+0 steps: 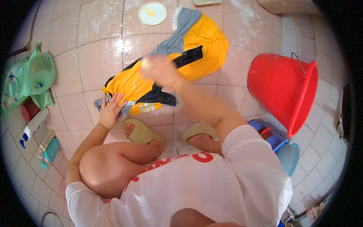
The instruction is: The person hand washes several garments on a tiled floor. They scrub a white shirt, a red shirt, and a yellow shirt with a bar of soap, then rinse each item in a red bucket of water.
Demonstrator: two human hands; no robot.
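Note:
A wet yellow, black and grey jacket (pixel 208 61) lies stretched diagonally across the tiled floor, with silver reflective stripes near its closer end. My left hand (pixel 111 111) presses flat on that end, fingers spread over the yellow and grey cloth. Over the middle of the garment is my right hand (pixel 161 71), blurred by motion. Its fingers curl around a small pale object (pixel 146 64), too blurred to name for certain. Whether that object touches the cloth cannot be made out.
A white round lid (pixel 152 13) with yellow residue lies on the wet floor (pixel 99 25). To the right, a red bucket (pixel 276 88) rests on its side near a blue bucket (pixel 262 129) and a teal basin (pixel 289 159). Green plastic bottles (pixel 39 72) stand left. My sandals (pixel 141 132) are close to the jacket.

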